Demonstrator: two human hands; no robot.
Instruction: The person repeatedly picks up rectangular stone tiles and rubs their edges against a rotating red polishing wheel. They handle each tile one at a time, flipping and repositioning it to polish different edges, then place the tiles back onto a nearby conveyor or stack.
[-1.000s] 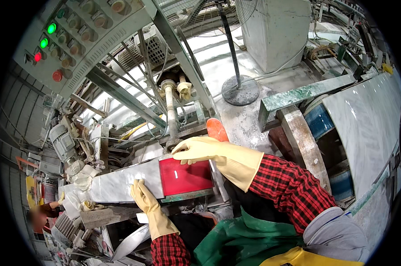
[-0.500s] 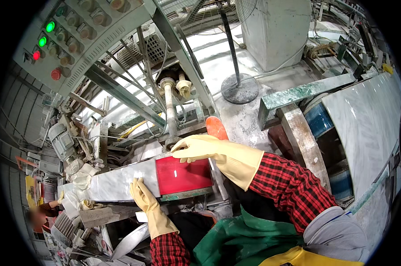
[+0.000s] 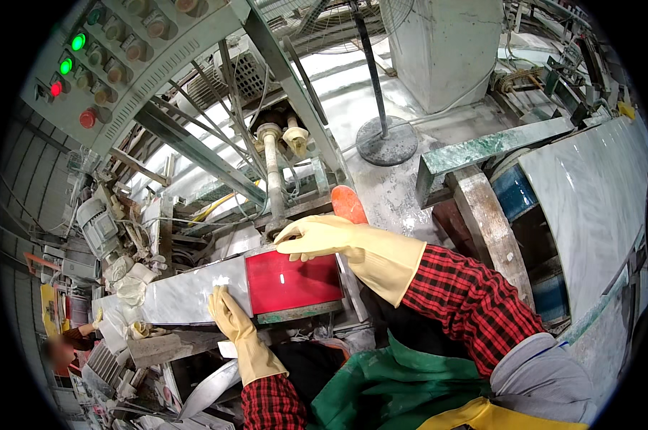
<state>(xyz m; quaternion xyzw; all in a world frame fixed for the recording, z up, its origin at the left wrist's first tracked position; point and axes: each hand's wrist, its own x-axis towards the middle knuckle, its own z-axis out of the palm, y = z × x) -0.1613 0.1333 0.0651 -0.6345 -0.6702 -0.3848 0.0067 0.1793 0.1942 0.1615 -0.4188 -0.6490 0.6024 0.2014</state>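
Observation:
My left hand (image 3: 234, 322), in a cream rubber glove, lies with its fingers stretched on the near part of a grey-white polished marble slab (image 3: 184, 296). The slab lies lengthwise on a conveyor, and its right end meets bare red belt (image 3: 294, 281). Over the far edge of that red surface reaches my right hand (image 3: 327, 240), gloved alike, its fingers extended to the left. Nothing shows in its grasp; the glove hides whether the fingertips touch the edge. Just beyond the right wrist stands an orange rounded piece (image 3: 348, 205).
A control panel (image 3: 123, 64) with lit buttons hangs at upper left. A pipe (image 3: 274, 168) comes down behind the belt. At right lies a larger marble slab (image 3: 589, 186) beside a green-stained metal beam (image 3: 496, 147). Another person's arm (image 3: 80, 332) shows at far left.
The marble slab has slid slightly to the left, baring a little more red belt. Both hands have kept nearly the same places and shapes.

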